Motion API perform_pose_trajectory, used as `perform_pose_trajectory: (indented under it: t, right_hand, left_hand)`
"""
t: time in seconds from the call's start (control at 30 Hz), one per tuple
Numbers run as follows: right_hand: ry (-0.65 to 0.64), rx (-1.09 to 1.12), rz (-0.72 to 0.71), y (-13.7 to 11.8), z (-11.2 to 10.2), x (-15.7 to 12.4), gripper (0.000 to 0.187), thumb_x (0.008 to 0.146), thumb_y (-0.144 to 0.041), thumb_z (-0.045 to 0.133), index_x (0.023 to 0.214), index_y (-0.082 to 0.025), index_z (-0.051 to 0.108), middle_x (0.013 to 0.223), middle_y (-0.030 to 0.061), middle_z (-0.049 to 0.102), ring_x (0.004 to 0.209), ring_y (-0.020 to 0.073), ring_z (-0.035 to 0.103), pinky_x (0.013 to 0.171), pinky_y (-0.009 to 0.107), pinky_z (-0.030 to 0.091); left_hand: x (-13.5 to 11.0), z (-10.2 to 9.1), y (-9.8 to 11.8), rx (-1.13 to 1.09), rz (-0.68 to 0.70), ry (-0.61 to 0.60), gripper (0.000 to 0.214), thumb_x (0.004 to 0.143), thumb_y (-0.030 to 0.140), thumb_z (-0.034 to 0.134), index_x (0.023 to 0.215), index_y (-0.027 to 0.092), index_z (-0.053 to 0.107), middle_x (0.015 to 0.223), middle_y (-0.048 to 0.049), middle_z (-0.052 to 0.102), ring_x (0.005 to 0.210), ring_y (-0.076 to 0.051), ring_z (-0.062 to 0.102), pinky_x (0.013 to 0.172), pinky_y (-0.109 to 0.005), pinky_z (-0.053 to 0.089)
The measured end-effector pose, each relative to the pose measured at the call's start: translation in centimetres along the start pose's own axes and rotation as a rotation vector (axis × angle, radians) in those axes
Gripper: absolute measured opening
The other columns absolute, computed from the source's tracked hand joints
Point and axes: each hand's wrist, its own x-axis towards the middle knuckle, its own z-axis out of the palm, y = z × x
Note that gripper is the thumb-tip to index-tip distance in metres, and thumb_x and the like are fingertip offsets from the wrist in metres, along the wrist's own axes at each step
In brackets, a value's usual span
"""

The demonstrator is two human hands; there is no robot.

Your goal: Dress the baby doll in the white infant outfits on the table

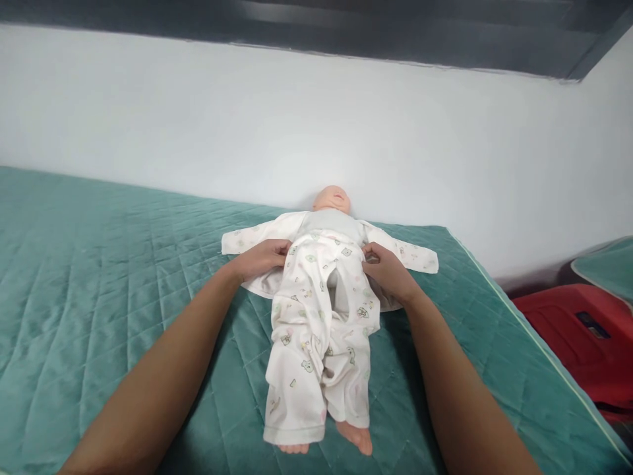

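Observation:
A baby doll (332, 197) lies on its back, its head by the wall and its feet toward me. White printed baby pants (301, 330) cover its legs up to the belly, with a gap at the crotch. A matching white jacket (414, 256) lies spread beneath the doll, sleeves out to both sides. My left hand (262, 257) is at the left side of the waistband, fingers closed on the pants' edge. At the opposite side my right hand (388, 269) pinches the pants' edge. The doll's toes show below both cuffs.
A green quilted cover (123, 284) spreads under the doll. Behind it stands a white wall (198, 119) with a dark overhang (316, 26) above. Past the cover's right edge is a red plastic object (578, 336).

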Motion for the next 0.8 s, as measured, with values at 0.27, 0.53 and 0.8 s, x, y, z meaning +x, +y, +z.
perform_pose_trajectory:
  t: [0.27, 0.53, 0.8]
  right_hand:
    - [0.157, -0.245, 0.146, -0.6, 0.6, 0.3, 0.012, 0.072, -0.021, 0.056, 0.083, -0.023, 0.054, 0.081, 0.0001, 0.064, 0.077, 0.0181, 0.058, 0.069, 0.029, 0.040]
    - [0.100, -0.313, 0.178, -0.1, 0.2, 0.7, 0.014, 0.069, -0.022, 0.055, 0.081, -0.023, 0.062, 0.078, 0.0017, 0.067, 0.076, 0.0197, 0.057, 0.068, 0.031, 0.039]
    - [0.025, -0.183, 0.102, -0.2, 0.3, 0.6, 0.007, 0.060, -0.022, 0.057, 0.056, -0.021, 0.051, 0.057, -0.0029, 0.051, 0.061, 0.0140, 0.041, 0.055, 0.028, 0.029]
  left_hand:
    - [0.6, 0.0, -0.1, 0.123, -0.013, 0.085, 0.016, 0.066, 0.028, 0.065, 0.078, 0.018, 0.063, 0.075, -0.0013, 0.064, 0.077, -0.021, 0.061, 0.066, -0.029, 0.048]
    - [1.8, 0.5, -0.6, 0.249, -0.023, 0.259, 0.012, 0.074, 0.027, 0.056, 0.084, 0.021, 0.054, 0.078, -0.0004, 0.063, 0.071, -0.019, 0.057, 0.065, -0.029, 0.042]
    - [3.4, 1.0, -1.3, 0.484, 0.047, 0.334, 0.006, 0.064, 0.017, 0.060, 0.068, 0.021, 0.058, 0.077, -0.0104, 0.070, 0.085, -0.031, 0.062, 0.078, -0.035, 0.041]
